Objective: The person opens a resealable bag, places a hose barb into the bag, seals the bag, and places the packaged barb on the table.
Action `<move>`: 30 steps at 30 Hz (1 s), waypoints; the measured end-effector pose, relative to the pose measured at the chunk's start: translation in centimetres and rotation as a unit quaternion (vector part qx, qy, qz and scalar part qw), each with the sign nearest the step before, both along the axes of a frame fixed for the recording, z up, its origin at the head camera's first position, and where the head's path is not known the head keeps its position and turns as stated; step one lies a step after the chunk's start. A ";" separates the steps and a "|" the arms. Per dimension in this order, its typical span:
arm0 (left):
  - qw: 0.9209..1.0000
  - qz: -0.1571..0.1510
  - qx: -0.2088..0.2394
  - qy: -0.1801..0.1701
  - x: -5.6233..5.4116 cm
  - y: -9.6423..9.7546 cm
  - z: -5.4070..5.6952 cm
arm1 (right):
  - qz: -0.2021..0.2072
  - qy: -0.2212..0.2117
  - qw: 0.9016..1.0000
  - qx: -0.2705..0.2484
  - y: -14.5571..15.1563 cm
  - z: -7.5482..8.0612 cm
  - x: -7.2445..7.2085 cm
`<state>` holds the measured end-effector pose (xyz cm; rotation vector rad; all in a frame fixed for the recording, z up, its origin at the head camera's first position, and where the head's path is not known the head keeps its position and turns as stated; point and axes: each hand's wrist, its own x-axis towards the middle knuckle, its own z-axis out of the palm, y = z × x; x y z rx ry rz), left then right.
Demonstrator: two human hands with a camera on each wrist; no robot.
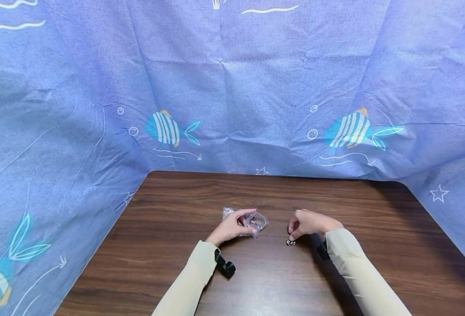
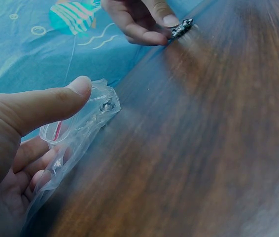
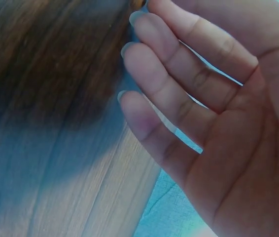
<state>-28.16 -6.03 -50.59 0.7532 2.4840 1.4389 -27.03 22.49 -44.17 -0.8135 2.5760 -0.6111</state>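
My left hand (image 1: 232,226) holds a clear zip bag (image 1: 259,220), thumb on one side and fingers on the other, the bag's mouth spread between them. Small metal pieces (image 2: 107,104) show through its plastic, and a red line runs along the seal. To the right, my right hand (image 1: 309,223) reaches down to a small cluster of shiny metal pieces (image 1: 291,242) on the table. Its thumb and a finger pinch at the cluster's edge in the left wrist view. The right wrist view shows the other fingers (image 3: 152,74) gently bent; the pinching fingertips are out of that view.
The brown wood-grain table (image 1: 177,193) spreads around both hands. A blue cloth (image 1: 256,87) printed with fish hangs behind it and along the sides. Each wrist wears a black strap; the left wrist camera (image 1: 227,269) juts out above the table.
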 end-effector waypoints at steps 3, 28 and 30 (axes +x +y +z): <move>1.000 0.000 0.001 0.001 0.0 0.0 0.0 | -0.003 0.001 1.000 0.001 -0.1 -0.1 0.0; 1.000 -0.001 0.003 0.001 0.1 0.0 0.3 | 0.025 0.042 0.999 -0.004 -1.0 -0.3 -0.1; 1.000 -0.002 0.003 0.001 0.1 0.0 0.3 | 0.021 0.041 0.999 -0.007 -1.1 -0.4 -0.1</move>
